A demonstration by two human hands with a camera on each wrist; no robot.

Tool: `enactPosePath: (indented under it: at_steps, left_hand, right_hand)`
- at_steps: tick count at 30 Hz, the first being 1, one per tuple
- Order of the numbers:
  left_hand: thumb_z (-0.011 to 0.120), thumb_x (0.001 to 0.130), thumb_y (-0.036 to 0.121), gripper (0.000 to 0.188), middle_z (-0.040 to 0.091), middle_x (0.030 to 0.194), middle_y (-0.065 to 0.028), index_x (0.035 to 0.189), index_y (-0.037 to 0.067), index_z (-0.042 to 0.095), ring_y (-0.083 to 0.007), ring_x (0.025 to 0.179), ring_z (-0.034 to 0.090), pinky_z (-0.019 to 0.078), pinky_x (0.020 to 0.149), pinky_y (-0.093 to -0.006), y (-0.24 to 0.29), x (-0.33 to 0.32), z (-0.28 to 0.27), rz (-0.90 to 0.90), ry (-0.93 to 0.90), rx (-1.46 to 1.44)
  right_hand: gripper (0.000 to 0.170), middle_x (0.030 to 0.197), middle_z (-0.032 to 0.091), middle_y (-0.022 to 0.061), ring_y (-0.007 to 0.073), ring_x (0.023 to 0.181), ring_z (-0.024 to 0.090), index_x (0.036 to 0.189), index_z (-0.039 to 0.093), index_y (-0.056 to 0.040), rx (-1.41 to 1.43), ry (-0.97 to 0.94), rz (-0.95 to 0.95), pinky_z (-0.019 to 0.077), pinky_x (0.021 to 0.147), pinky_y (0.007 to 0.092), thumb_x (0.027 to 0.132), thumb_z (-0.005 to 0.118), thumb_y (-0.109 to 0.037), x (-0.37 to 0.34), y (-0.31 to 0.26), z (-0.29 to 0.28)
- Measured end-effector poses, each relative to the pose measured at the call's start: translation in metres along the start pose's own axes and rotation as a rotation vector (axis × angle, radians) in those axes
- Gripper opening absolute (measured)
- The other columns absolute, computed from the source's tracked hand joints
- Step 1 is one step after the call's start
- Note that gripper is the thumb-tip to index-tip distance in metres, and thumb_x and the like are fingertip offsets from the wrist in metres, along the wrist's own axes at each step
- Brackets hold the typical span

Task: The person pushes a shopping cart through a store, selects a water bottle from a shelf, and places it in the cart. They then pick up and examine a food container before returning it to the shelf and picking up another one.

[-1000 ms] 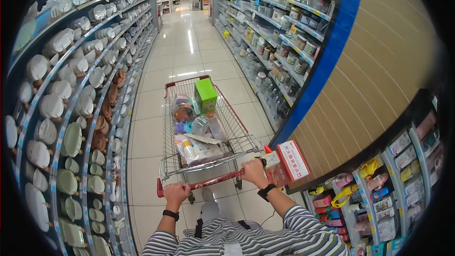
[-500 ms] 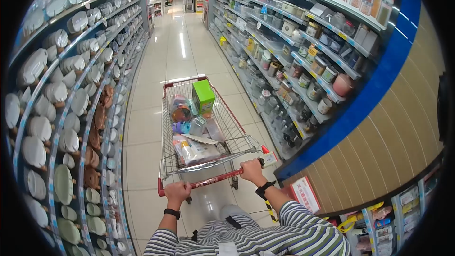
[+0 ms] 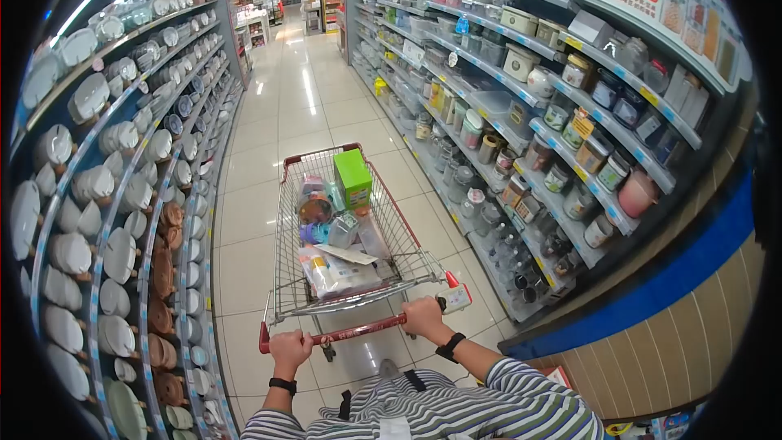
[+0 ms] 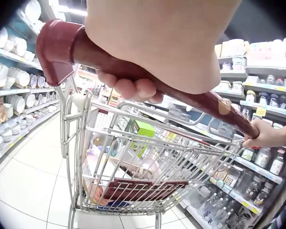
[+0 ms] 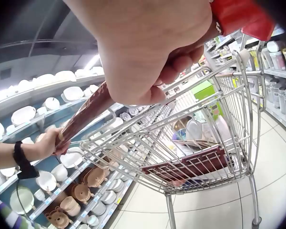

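Directly ahead of both hands stood a wire shopping cart (image 5: 183, 167) with a dark red handlebar (image 3: 358, 330). The left hand (image 3: 291, 352) wrapped its fingers right round the bar, just beside the corner cap (image 4: 62, 53) at its left end. The right hand (image 3: 425, 318) curled round it just as fully near the other end, beside a red-and-white fitting (image 3: 454, 297). Forward of the hands, a bright green box (image 3: 352, 178) stood at the cart's far end; a white package (image 3: 336, 279) lay closest to them, with a clear plastic container (image 3: 343, 229) between. Out past the left hand, shelves (image 4: 12, 57) held white dishes (image 3: 72, 253) and brown bear-faced dishes (image 5: 81, 192); past the right hand were lidded jars (image 3: 577, 71) and clear bottles (image 4: 214, 206).
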State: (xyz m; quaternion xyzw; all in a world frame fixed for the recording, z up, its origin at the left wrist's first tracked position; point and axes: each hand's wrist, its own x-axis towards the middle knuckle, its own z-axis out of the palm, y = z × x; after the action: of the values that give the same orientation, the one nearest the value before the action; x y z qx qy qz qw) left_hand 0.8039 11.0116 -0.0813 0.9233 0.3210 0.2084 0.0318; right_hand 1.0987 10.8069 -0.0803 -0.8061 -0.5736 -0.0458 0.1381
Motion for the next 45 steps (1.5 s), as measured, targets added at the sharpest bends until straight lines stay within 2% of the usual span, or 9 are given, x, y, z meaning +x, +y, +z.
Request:
enactPosePath:
  at_steps: [2, 7, 10, 11, 13, 21, 30, 40, 45]
  left_hand:
    - [0.06, 0.076, 0.032, 0.032, 0.054, 0.048, -0.0128, 0.053, 0.009, 0.058, -0.0334, 0.044, 0.055, 0.0441, 0.047, -0.0443, -0.005, 0.039, 0.011, -0.01, -0.008, 0.001]
    - [0.059, 0.078, 0.037, 0.038, 0.056, 0.05, -0.0132, 0.052, 0.01, 0.058, -0.0325, 0.045, 0.056, 0.043, 0.046, -0.0442, -0.024, 0.13, 0.059, -0.034, 0.003, -0.073]
    - [0.061, 0.078, 0.041, 0.039, 0.054, 0.049, -0.0127, 0.054, 0.01, 0.058, -0.0317, 0.044, 0.055, 0.0416, 0.043, -0.0425, -0.023, 0.184, 0.071, -0.02, -0.017, -0.071]
    - [0.06, 0.081, 0.034, 0.036, 0.053, 0.049, -0.0126, 0.054, 0.01, 0.057, -0.0314, 0.046, 0.055, 0.0401, 0.043, -0.0431, -0.019, 0.207, 0.068, 0.024, 0.02, -0.076]
    - [0.06, 0.081, 0.032, 0.035, 0.052, 0.047, -0.0118, 0.054, 0.01, 0.054, -0.0309, 0.044, 0.055, 0.0409, 0.043, -0.0425, -0.024, 0.244, 0.086, 0.035, 0.043, -0.098]
    - [0.06, 0.083, 0.036, 0.04, 0.053, 0.046, -0.011, 0.052, 0.012, 0.052, -0.0295, 0.04, 0.053, 0.042, 0.042, -0.0406, -0.044, 0.386, 0.139, 0.058, -0.078, -0.16]
    - [0.057, 0.087, 0.039, 0.04, 0.057, 0.05, -0.0114, 0.059, 0.01, 0.057, -0.0309, 0.045, 0.057, 0.0439, 0.044, -0.0424, -0.063, 0.558, 0.192, 0.077, -0.228, -0.154]
    - [0.057, 0.086, 0.038, 0.039, 0.056, 0.049, -0.0112, 0.06, 0.01, 0.058, -0.0305, 0.043, 0.056, 0.0431, 0.043, -0.0417, -0.084, 0.708, 0.243, 0.053, -0.22, -0.138]
    - [0.059, 0.085, 0.032, 0.036, 0.052, 0.047, -0.0108, 0.058, 0.009, 0.055, -0.0307, 0.042, 0.054, 0.0419, 0.043, -0.0416, -0.101, 0.779, 0.274, 0.045, -0.182, -0.134]
  right_hand:
    - [0.016, 0.055, 0.059, 0.0087, 0.0295, 0.055, 0.061, 0.065, 0.062, -0.0127, 0.011, 0.024, -0.002, 0.0444, 0.057, 0.0422, 0.06, 0.07, -0.026, 0.031, 0.019, 0.009]
    - [0.012, 0.058, 0.061, 0.0096, 0.0307, 0.057, 0.062, 0.065, 0.066, -0.0155, -0.013, -0.041, 0.066, 0.0456, 0.055, 0.0433, 0.061, 0.069, -0.026, 0.118, 0.069, 0.026]
    - [0.012, 0.058, 0.061, 0.0101, 0.0308, 0.055, 0.061, 0.061, 0.066, -0.0156, -0.019, -0.025, 0.085, 0.0457, 0.051, 0.0443, 0.057, 0.07, -0.027, 0.163, 0.097, 0.029]
    - [0.014, 0.058, 0.061, 0.0104, 0.0307, 0.055, 0.061, 0.058, 0.064, -0.0139, 0.006, 0.063, 0.048, 0.0458, 0.051, 0.0439, 0.058, 0.069, -0.027, 0.183, 0.106, 0.022]
    - [0.016, 0.056, 0.059, 0.0104, 0.0308, 0.053, 0.06, 0.055, 0.06, -0.0125, 0.004, 0.08, 0.032, 0.0448, 0.05, 0.0445, 0.057, 0.069, -0.025, 0.218, 0.121, 0.018]
    - [0.016, 0.057, 0.059, 0.0102, 0.0295, 0.058, 0.06, 0.058, 0.058, -0.0109, -0.031, 0.027, 0.067, 0.0443, 0.056, 0.0425, 0.059, 0.07, -0.02, 0.342, 0.193, 0.037]
    - [0.011, 0.056, 0.058, 0.0087, 0.0305, 0.057, 0.059, 0.059, 0.059, -0.0107, 0.016, 0.041, 0.087, 0.0442, 0.055, 0.0426, 0.058, 0.068, -0.016, 0.492, 0.273, 0.055]
    - [0.013, 0.058, 0.059, 0.0083, 0.0297, 0.058, 0.059, 0.06, 0.059, -0.0118, 0.032, 0.041, 0.069, 0.0447, 0.06, 0.0411, 0.063, 0.069, -0.02, 0.641, 0.354, 0.082]
    - [0.014, 0.058, 0.059, 0.0099, 0.0302, 0.059, 0.06, 0.061, 0.058, -0.0106, 0.073, 0.031, 0.05, 0.0446, 0.06, 0.0414, 0.064, 0.068, -0.02, 0.711, 0.388, 0.095]
